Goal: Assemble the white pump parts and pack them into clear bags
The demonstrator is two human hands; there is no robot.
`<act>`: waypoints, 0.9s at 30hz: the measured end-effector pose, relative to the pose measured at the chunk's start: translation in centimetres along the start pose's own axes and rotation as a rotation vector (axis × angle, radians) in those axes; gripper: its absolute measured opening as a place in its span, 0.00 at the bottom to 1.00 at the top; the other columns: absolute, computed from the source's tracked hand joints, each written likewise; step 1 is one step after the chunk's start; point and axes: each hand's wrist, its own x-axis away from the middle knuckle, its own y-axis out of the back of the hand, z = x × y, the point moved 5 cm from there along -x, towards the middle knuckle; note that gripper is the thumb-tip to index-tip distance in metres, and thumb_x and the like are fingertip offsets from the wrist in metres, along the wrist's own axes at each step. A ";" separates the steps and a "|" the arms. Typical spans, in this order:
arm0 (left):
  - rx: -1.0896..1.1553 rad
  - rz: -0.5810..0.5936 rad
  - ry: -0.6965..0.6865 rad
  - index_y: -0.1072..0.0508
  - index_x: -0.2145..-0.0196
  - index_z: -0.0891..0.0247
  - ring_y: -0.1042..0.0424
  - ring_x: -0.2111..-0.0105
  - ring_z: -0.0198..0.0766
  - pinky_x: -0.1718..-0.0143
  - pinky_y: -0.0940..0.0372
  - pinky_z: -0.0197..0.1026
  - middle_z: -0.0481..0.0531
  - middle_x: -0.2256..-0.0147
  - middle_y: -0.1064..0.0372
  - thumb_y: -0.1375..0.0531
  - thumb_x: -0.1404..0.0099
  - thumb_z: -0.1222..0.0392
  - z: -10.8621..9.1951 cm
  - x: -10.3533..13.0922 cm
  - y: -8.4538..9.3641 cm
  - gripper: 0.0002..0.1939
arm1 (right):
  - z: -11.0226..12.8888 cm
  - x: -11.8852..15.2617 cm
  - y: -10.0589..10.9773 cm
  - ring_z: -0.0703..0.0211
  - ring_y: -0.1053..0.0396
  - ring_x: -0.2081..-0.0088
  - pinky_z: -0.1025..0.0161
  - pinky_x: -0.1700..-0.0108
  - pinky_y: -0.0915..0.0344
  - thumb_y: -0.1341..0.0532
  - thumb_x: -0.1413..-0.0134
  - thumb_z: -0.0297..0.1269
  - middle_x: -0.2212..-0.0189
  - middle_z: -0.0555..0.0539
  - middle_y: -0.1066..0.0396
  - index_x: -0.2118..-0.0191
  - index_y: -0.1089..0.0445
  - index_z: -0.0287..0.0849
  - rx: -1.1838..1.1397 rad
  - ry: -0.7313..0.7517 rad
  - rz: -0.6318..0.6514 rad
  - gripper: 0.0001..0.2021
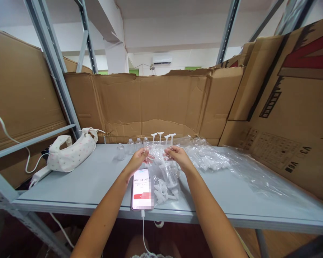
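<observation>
My left hand pinches the left side of the top of a clear plastic bag. At the bag's right side, my right hand has its fingers closed on the film too. Inside the bag show white plastic parts and what looks like a clear bottle, partly blurred by reflections. Just behind the bag rise several white pump heads, their lower parts hidden by film and hands. Several clear bottles stand upright left of them.
A phone with a timer lies before my left hand, its white cable hanging over the front edge. Right are a heap of bagged parts and loose film. A white patterned cloth item lies left. Cardboard walls enclose the shelf.
</observation>
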 end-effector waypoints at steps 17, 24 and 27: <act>0.043 0.163 0.104 0.35 0.48 0.65 0.26 0.72 0.39 0.76 0.35 0.37 0.62 0.59 0.28 0.50 0.39 0.41 0.3 0.6 -1.0 0.29 | 1.1 1.2 -1.2 0.59 0.32 0.68 0.64 0.69 0.37 0.38 0.56 0.50 0.68 0.47 0.29 0.51 0.37 0.45 0.156 0.024 0.134 0.26; 0.038 0.079 0.059 0.35 0.50 0.66 0.27 0.73 0.37 0.77 0.35 0.35 0.61 0.61 0.28 0.48 0.40 0.40 0.0 0.4 -0.4 0.30 | 1.1 1.3 -1.9 0.58 0.32 0.67 0.64 0.69 0.36 0.36 0.59 0.48 0.68 0.48 0.30 0.53 0.36 0.42 0.246 0.072 0.135 0.27; -0.057 0.112 0.071 0.32 0.54 0.67 0.29 0.71 0.36 0.76 0.34 0.34 0.58 0.64 0.28 0.41 0.44 0.44 0.3 0.3 -0.7 0.27 | 1.1 0.8 -1.2 0.57 0.32 0.65 0.64 0.68 0.35 0.37 0.59 0.49 0.65 0.47 0.29 0.55 0.36 0.42 0.171 0.114 -0.002 0.25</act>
